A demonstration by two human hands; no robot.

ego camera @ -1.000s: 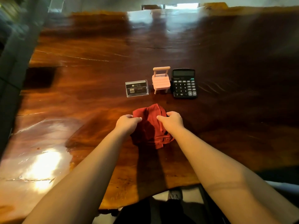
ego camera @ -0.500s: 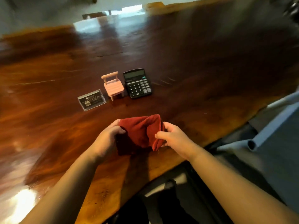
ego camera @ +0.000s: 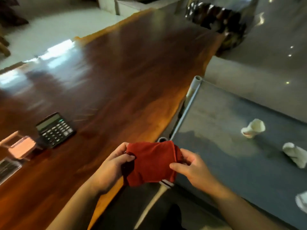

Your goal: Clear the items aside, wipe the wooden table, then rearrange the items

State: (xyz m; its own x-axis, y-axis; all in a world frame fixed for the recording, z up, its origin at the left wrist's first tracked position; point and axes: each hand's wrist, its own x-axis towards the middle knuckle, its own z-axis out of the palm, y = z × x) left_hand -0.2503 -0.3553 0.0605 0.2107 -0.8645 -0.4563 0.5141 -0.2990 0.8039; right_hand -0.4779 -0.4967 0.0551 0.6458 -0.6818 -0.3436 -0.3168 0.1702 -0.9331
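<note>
A folded red cloth hangs in the air over the near right edge of the wooden table. My left hand grips its left side and my right hand pinches its right side. On the table at the left stand a black calculator, a small pink toy chair and a clear card holder, which is cut off by the frame edge.
To the right of the table stands a grey cart shelf with a metal rail and corner posts. Several white crumpled cloths lie on it. A dark blurred shape sits past the table's far end.
My view has swung to the right. Both hands have lifted the red cloth off the table and carried it right, to the table's edge beside the grey shelf.
</note>
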